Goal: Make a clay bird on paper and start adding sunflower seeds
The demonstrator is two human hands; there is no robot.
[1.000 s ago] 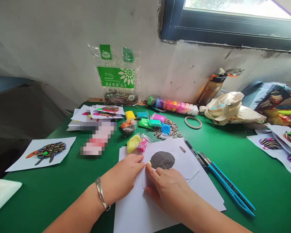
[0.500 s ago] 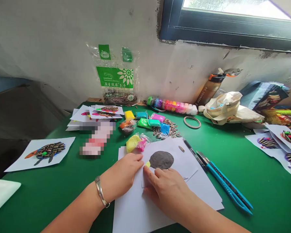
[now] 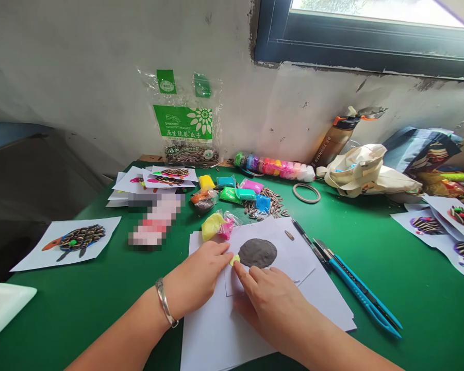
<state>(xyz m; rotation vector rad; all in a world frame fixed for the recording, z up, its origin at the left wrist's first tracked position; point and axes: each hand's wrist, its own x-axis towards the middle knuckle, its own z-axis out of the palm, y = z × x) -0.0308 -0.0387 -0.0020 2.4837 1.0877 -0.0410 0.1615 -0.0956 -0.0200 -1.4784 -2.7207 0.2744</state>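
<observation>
A dark grey oval of flattened clay [image 3: 258, 253] lies on a small white sheet [image 3: 294, 269], which rests on a stack of larger white paper [image 3: 212, 340]. At the oval's left edge sits a small lump of yellow clay [image 3: 235, 259]. The index fingertip of my right hand [image 3: 268, 296] presses on that lump; its other fingers are bent and partly hidden. My left hand [image 3: 197, 273], fingers stretched forward, rests on the paper with its tips at the lump's left side. Just beyond are unwrapped yellow clay [image 3: 212, 226] and pink clay [image 3: 226, 229].
A pen [image 3: 309, 242] and a blue utility knife [image 3: 365, 288] lie right of the paper. Behind are wrapped clay packs [image 3: 226, 182], sunflower seeds [image 3: 272, 198], a seed bag [image 3: 187, 123] and a tape ring [image 3: 306, 193]. Seed pictures [image 3: 81, 242] lie at both sides.
The yellow lump looks slightly rounder and more exposed. My right index fingertip has shifted a little right and up; my left fingertips have come slightly closer to the lump.
</observation>
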